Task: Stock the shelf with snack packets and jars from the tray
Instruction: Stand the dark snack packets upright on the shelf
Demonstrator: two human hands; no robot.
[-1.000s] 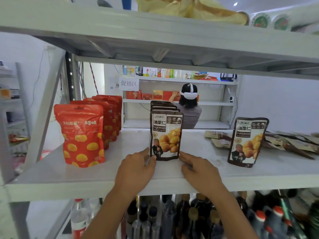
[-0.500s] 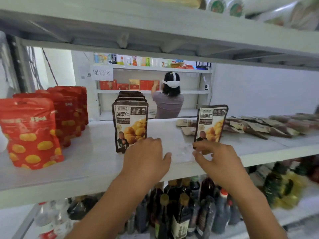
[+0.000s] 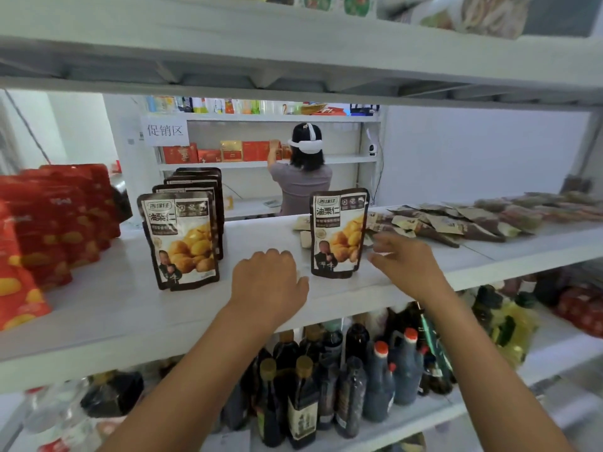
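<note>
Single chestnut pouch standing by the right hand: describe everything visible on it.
The dark-brown pouch looks like glossy plastic film: white label with Chinese characters, yellow chestnuts pictured, a figure at lower left. It stands upright on the white shelf, facing the camera. The right hand hovers at its right edge; contact is unclear.

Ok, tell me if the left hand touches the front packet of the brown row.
Apart. The head view shows bare shelf between the left hand and the front packet.

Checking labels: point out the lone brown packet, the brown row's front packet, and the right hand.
lone brown packet (image 3: pixel 339 233), head view, front face centre.
brown row's front packet (image 3: pixel 179 241), head view, front face centre.
right hand (image 3: pixel 408 265), head view, back of hand.
</note>
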